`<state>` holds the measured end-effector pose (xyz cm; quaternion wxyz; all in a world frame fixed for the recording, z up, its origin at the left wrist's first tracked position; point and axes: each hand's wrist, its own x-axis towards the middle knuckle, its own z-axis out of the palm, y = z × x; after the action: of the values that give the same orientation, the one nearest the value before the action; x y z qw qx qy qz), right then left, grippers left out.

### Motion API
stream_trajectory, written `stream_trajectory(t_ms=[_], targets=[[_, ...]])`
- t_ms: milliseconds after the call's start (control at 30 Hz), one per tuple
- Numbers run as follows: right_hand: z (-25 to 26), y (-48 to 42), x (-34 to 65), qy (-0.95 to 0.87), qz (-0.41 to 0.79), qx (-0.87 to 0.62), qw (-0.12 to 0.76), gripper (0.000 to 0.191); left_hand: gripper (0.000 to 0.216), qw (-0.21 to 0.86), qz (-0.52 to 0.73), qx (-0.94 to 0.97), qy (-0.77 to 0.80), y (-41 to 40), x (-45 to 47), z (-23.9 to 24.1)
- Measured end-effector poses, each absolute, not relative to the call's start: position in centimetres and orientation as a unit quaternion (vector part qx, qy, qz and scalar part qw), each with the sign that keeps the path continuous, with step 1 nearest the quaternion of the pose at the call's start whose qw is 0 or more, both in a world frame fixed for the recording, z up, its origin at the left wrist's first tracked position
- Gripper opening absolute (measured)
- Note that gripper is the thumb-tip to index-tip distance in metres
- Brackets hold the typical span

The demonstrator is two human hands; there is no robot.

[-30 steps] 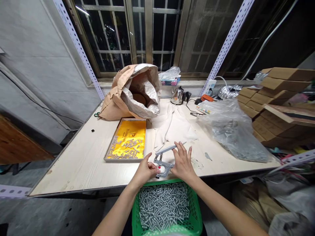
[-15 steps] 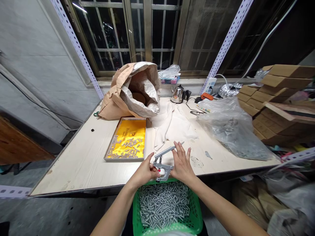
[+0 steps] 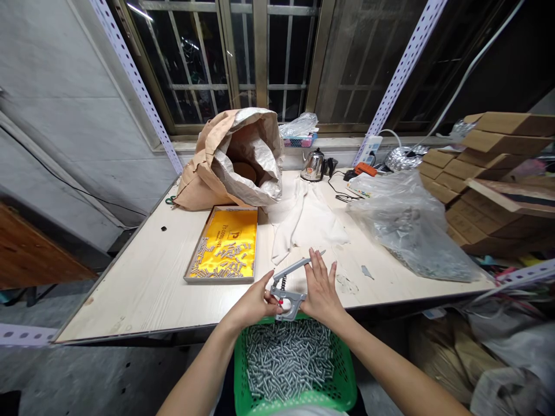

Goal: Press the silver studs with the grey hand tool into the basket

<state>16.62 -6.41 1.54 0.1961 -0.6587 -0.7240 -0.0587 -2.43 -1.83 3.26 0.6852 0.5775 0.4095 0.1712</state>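
A grey metal hand press (image 3: 288, 287) with a spring and a long lever stands at the near edge of the pale wooden table (image 3: 143, 283). My left hand (image 3: 254, 301) pinches something small at the press's jaw, fingers closed; what it holds is too small to name. My right hand (image 3: 321, 288) rests against the press's right side under the lever, fingers stretched out and together. Below both hands a green plastic basket (image 3: 340, 372) holds several small silver metal cylinders.
A shallow tray with a yellow lining (image 3: 225, 245) and several metal pieces lies left of the press. Behind it stand a big brown paper sack (image 3: 234, 162), a white cloth (image 3: 306, 222) and a kettle (image 3: 313, 166). A clear plastic bag (image 3: 411, 231) and stacked cardboard boxes (image 3: 485, 179) fill the right.
The view has shifted slightly. My left hand stays pinched at the press's jaw and my right hand stays against the press; little else differs.
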Motion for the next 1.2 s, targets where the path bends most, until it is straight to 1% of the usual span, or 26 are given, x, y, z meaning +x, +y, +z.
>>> stream_trajectory(t_ms=[133, 333, 533, 600, 700, 733, 767, 833, 867, 933, 1000, 1033, 1133, 1200], targets=[[1.4, -6.4, 16.5, -0.719, -0.058, -0.661, 0.204, 0.072, 0.104, 0.699, 0.168, 0.571, 0.397, -1.9, -2.4, 3.1], [1.8, -6.2, 16.6, -0.714, -0.069, -0.662, 0.217, 0.071, 0.108, 0.729, 0.215, 0.507, 0.406, -2.2, -2.3, 2.9], [1.9, -5.8, 16.7, -0.715, -0.079, -0.652, 0.24, 0.065, 0.111, 0.727, 0.239, 0.496, 0.411, -2.4, -2.4, 3.0], [1.9, -5.7, 16.8, -0.717, -0.086, -0.646, 0.249, 0.057, 0.11, 0.727, 0.239, 0.495, 0.41, -2.5, -2.5, 3.3], [2.0, -5.5, 17.1, -0.726, -0.087, -0.628, 0.266, 0.037, 0.11, 0.734, 0.241, 0.49, 0.403, -2.7, -2.7, 3.8], [2.0, -5.4, 17.2, -0.729, -0.083, -0.624, 0.269, 0.033, 0.107, 0.731, 0.25, 0.489, 0.405, -2.7, -2.9, 4.1], [2.1, -5.3, 17.3, -0.731, -0.076, -0.624, 0.264, 0.034, 0.102, 0.722, 0.264, 0.489, 0.412, -2.7, -3.0, 4.3], [2.1, -4.9, 17.6, -0.738, -0.064, -0.636, 0.219, 0.04, 0.085, 0.692, 0.294, 0.491, 0.439, -2.8, -3.1, 4.6], [2.0, -4.7, 17.7, -0.742, -0.06, -0.642, 0.184, 0.04, 0.076, 0.675, 0.304, 0.492, 0.458, -2.8, -3.1, 4.7], [1.7, -4.1, 17.8, -0.75, -0.051, -0.648, 0.121, 0.028, 0.064, 0.651, 0.309, 0.488, 0.492, -2.8, -3.0, 4.6], [1.4, -3.4, 17.6, -0.758, -0.041, -0.645, 0.09, 0.011, 0.058, 0.651, 0.305, 0.477, 0.506, -3.0, -2.7, 4.4], [1.2, -3.2, 17.5, -0.761, -0.038, -0.643, 0.084, 0.007, 0.056, 0.657, 0.303, 0.47, 0.506, -3.1, -2.4, 4.2], [1.3, -2.7, 16.9, -0.764, -0.037, -0.64, 0.073, 0.005, 0.052, 0.683, 0.295, 0.452, 0.492, -3.5, -1.9, 3.8], [1.7, -2.7, 16.6, -0.764, -0.045, -0.639, 0.083, 0.011, 0.047, 0.681, 0.302, 0.448, 0.494, -3.6, -1.9, 3.5]])
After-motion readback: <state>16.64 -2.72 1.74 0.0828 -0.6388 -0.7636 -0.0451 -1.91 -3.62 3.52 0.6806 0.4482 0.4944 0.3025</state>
